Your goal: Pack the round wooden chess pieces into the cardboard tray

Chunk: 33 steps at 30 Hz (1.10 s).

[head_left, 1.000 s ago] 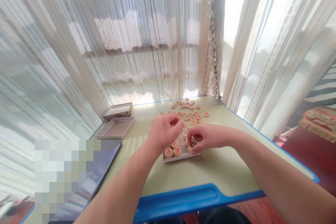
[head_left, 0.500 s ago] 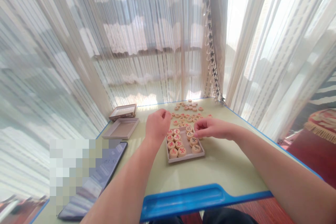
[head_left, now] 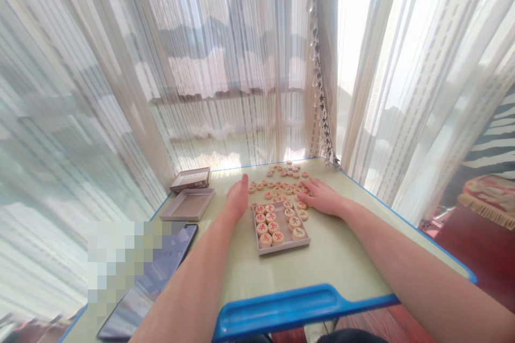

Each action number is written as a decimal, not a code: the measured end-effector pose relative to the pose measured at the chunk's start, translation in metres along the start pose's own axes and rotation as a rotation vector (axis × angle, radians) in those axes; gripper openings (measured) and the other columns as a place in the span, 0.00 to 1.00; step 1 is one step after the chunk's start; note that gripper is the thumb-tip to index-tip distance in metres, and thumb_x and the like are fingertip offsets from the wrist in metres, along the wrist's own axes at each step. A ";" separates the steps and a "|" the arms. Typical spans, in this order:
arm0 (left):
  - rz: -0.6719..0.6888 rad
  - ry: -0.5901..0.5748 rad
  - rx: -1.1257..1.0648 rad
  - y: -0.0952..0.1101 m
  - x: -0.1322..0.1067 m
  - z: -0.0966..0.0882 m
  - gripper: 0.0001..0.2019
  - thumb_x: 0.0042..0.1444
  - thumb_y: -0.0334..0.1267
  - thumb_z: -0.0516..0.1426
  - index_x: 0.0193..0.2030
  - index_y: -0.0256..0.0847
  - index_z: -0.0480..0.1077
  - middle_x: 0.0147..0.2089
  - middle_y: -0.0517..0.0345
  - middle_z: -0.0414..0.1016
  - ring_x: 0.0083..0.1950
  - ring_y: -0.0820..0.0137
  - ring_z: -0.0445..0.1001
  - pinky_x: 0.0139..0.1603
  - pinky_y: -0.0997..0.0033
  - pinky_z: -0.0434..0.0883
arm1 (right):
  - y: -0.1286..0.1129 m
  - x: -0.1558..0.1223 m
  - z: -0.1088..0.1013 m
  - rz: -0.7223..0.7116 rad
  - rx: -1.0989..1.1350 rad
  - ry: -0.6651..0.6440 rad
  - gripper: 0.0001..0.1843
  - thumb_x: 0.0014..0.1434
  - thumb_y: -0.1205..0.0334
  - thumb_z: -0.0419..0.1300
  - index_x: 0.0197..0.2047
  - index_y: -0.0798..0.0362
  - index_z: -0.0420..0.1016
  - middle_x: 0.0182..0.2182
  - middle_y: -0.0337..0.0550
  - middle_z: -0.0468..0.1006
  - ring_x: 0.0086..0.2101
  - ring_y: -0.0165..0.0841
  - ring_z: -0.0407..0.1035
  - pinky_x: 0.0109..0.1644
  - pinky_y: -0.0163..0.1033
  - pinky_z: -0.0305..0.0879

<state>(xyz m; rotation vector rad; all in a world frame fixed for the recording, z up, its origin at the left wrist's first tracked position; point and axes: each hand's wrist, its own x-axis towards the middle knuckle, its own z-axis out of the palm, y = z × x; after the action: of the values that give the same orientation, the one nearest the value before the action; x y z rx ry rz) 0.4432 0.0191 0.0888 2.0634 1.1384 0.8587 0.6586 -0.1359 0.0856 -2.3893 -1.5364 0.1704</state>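
A shallow box point(head_left: 284, 250) lies on the pale green table in front of me. Red-marked Chinese chess pieces point(head_left: 273, 227) fill two columns on its left, and a column of dark-marked pieces point(head_left: 295, 223) runs down its right side. Bare box floor shows between them. Beyond the box, many loose Chinese chess pieces point(head_left: 277, 193) are spread out. My left hand point(head_left: 238, 196) is beside their left edge, thumb raised and apart, holding nothing I can see. With fingers stretched out, my right hand point(head_left: 322, 197) is at the right edge of the loose pieces, its fingertips over or against some.
Two more shallow boxes stand at the back left: a grey tray point(head_left: 187, 204) and a brown-sided one point(head_left: 190, 179). A tablet or phone point(head_left: 161, 273) lies at the left. A blue ledge point(head_left: 281, 308) edges the table near me; curtains point(head_left: 241, 64) hang behind.
My right hand has left the box's right side and spread its fingers by the loose pieces. My left hand has opened and turned, moving slightly left. The view has shifted a little.
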 end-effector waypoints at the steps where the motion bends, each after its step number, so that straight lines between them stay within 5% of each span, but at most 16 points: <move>1: -0.065 -0.029 -0.096 0.002 -0.002 -0.001 0.32 0.58 0.57 0.35 0.53 0.37 0.66 0.53 0.45 0.69 0.55 0.58 0.65 0.51 0.64 0.62 | 0.000 0.000 0.001 -0.011 -0.007 -0.009 0.40 0.54 0.35 0.43 0.63 0.52 0.53 0.63 0.51 0.47 0.62 0.45 0.40 0.63 0.49 0.40; 6: -0.202 -0.223 -0.343 0.012 -0.011 -0.006 0.40 0.50 0.66 0.32 0.59 0.43 0.60 0.65 0.51 0.52 0.64 0.54 0.51 0.58 0.58 0.56 | 0.000 0.001 0.001 -0.024 0.047 0.035 0.42 0.55 0.36 0.42 0.65 0.54 0.46 0.65 0.49 0.41 0.62 0.43 0.36 0.64 0.48 0.38; 9: -0.203 -0.280 -0.433 0.009 -0.011 -0.008 0.39 0.50 0.67 0.32 0.57 0.47 0.62 0.66 0.56 0.51 0.66 0.53 0.47 0.59 0.54 0.55 | -0.003 -0.002 -0.001 -0.064 0.082 0.036 0.41 0.56 0.37 0.42 0.65 0.56 0.47 0.64 0.51 0.43 0.62 0.41 0.37 0.64 0.46 0.38; 15: -0.142 -0.215 -0.577 -0.006 0.003 -0.001 0.20 0.56 0.43 0.43 0.52 0.43 0.67 0.61 0.54 0.60 0.62 0.62 0.58 0.57 0.62 0.60 | -0.012 -0.008 -0.005 -0.154 0.125 -0.024 0.36 0.56 0.39 0.44 0.61 0.53 0.58 0.62 0.50 0.51 0.61 0.41 0.44 0.63 0.46 0.42; 19: -0.182 -0.092 -0.491 -0.013 0.012 0.002 0.19 0.50 0.35 0.46 0.48 0.37 0.68 0.55 0.47 0.67 0.51 0.66 0.69 0.47 0.70 0.68 | -0.011 -0.005 -0.006 -0.157 0.131 0.015 0.34 0.58 0.44 0.44 0.60 0.56 0.58 0.61 0.52 0.55 0.60 0.41 0.46 0.63 0.46 0.42; 23: -0.126 -0.069 -0.283 -0.015 0.012 0.001 0.17 0.44 0.30 0.49 0.39 0.39 0.72 0.44 0.52 0.74 0.43 0.66 0.71 0.40 0.71 0.69 | -0.007 -0.002 -0.007 -0.157 0.136 0.054 0.30 0.59 0.47 0.45 0.58 0.57 0.61 0.58 0.53 0.59 0.58 0.41 0.51 0.62 0.44 0.46; 33: 0.031 -0.030 -0.082 -0.017 0.009 0.000 0.21 0.42 0.25 0.48 0.45 0.35 0.70 0.48 0.48 0.73 0.49 0.66 0.70 0.47 0.71 0.67 | -0.007 -0.006 -0.010 -0.197 0.112 0.081 0.29 0.58 0.49 0.48 0.56 0.59 0.63 0.54 0.55 0.65 0.55 0.41 0.58 0.59 0.43 0.52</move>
<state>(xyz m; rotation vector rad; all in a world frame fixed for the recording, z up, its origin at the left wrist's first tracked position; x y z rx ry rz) 0.4394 0.0342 0.0781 2.0249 1.0400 0.8723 0.6522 -0.1408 0.0967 -2.1190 -1.6655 0.1119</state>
